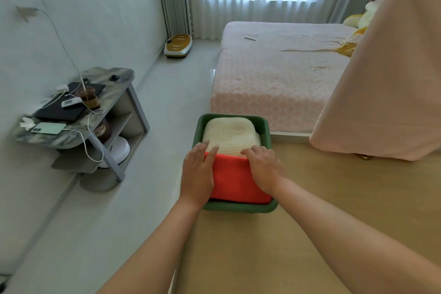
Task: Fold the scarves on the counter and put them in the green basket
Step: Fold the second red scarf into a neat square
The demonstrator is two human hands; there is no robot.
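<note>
your left hand (pixel 197 170) presses flat, fingers (pixel 213 153) straight, on the folded red scarf (pixel 235 180) in the green plastic basket (pixel 239 208); your right hand (pixel 263 168) curls its fingers over the far edge.

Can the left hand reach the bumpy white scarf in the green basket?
Probably yes. The left hand lies on the red scarf, fingertips already at the near edge of the white scarf, which sits uncovered in the far half of the green basket.

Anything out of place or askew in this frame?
The green basket sits at the left edge of the counter, close to the drop. The red scarf bulges above its rim beside the cream knit scarf; left hand and right hand rest on it.
</note>
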